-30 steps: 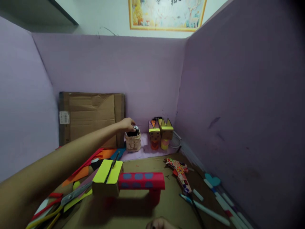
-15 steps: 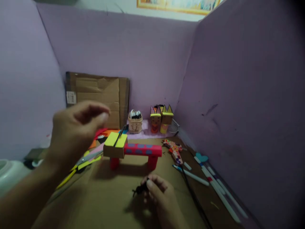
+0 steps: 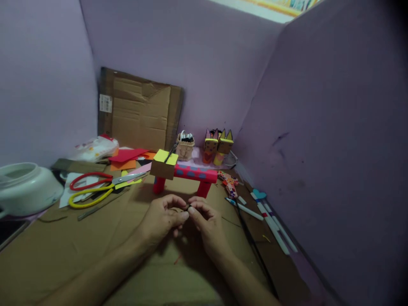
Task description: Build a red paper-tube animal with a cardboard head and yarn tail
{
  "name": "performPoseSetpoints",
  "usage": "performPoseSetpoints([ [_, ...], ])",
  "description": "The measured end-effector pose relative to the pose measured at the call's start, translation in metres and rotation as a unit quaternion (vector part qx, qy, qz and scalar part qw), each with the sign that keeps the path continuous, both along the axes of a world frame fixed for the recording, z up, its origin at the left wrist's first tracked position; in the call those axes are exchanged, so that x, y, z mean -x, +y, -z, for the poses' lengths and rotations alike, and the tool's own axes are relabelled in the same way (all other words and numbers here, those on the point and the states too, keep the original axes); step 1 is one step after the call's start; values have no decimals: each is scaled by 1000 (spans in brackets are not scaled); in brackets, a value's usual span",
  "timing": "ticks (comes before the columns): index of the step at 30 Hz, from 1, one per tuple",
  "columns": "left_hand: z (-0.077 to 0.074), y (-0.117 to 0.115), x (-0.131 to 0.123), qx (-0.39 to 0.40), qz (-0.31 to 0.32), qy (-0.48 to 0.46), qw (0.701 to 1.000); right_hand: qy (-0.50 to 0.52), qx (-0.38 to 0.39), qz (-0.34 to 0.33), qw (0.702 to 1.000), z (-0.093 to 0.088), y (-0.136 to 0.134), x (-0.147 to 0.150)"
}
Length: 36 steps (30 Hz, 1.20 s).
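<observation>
My left hand [image 3: 166, 214] and my right hand [image 3: 205, 219] meet over the cardboard-covered table, thumbs and fingertips pinched together. Between them is a small black piece [image 3: 188, 208], mostly hidden by the fingers; its kind is not clear. Just beyond stands a paper animal figure with a red tube body [image 3: 195, 172] spotted in blue, red tube legs and a box head [image 3: 163, 170]. Yellow paper covers the top of that head, and a dark thin strip lies across it.
Scissors [image 3: 110, 183] with red and yellow handles lie left, near a white pot [image 3: 30, 189]. A patterned glue gun [image 3: 228, 183] and several markers [image 3: 270, 221] lie right. Behind are a small basket [image 3: 185, 149], two paper figures [image 3: 218, 146] and a leaning cardboard sheet [image 3: 140, 112].
My left hand has come down from the upper left to meet my right hand at the black piece. The right hand has risen a little in view, and the camera has tilted.
</observation>
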State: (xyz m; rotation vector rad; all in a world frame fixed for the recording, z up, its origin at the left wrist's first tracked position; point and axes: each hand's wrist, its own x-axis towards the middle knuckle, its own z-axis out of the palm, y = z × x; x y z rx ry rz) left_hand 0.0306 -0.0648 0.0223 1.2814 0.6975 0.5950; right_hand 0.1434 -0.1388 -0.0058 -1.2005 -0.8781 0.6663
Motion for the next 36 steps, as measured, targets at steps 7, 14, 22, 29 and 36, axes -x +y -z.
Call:
performPoseSetpoints([
  [7,4,3,-1,6,13,1,1000,15,-2,-31,999,5,-2,-2],
  [14,9,6,-1,60,41,-23,997,35,-23,-33,999,5,-1,-2],
  [22,8,4,-1,82,65,-24,994,41,-21,-33,998,3,-2,0],
  [29,7,7,3,91,99,-11,991,20,-32,-31,999,3,-2,-2],
  [36,14,9,-1,23,77,-8,997,20,-29,-27,999,3,-3,-1],
])
